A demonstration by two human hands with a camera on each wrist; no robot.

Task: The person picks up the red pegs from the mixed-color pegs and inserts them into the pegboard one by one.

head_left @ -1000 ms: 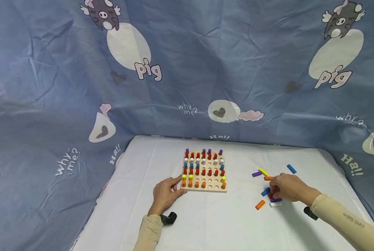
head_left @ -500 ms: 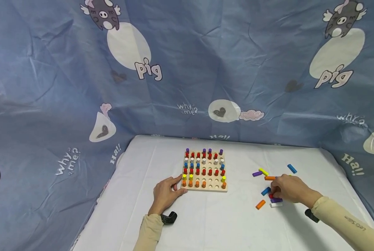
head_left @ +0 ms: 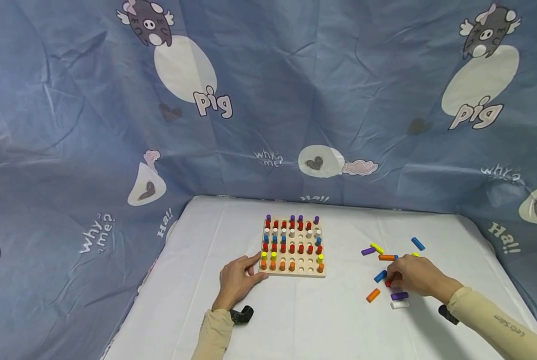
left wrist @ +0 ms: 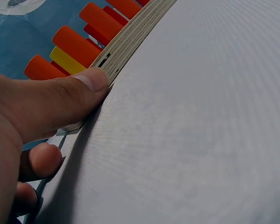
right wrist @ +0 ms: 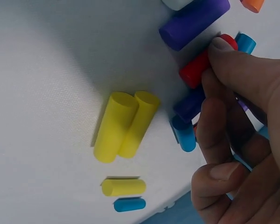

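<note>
My left hand (head_left: 238, 277) grips the near left corner of a wooden pegboard (head_left: 295, 274). In the left wrist view its thumb (left wrist: 91, 84) presses the board's layered front edge. Rows of coloured pegs stand upright in the board, with some bare holes among them. At the right, my right hand (head_left: 417, 276) is among loose pegs on the table. Its thumb and index finger pinch a red peg (right wrist: 195, 71), which lies low, close over the cloth. A purple peg (right wrist: 193, 23) lies beside the red one, with a white peg (head_left: 400, 304) just nearer to me.
Several more pegs lie scattered around my right hand, including an orange peg (head_left: 373, 295), a blue peg (head_left: 418, 243) and a pair of yellow pegs (right wrist: 115, 126). White cloth covers the table (head_left: 336, 320). A blue printed curtain (head_left: 268, 110) hangs behind it.
The purple and white pegs by my right hand have shifted towards me, apart from the red peg. My right hand has barely moved, and my left hand keeps its place on the pegboard.
</note>
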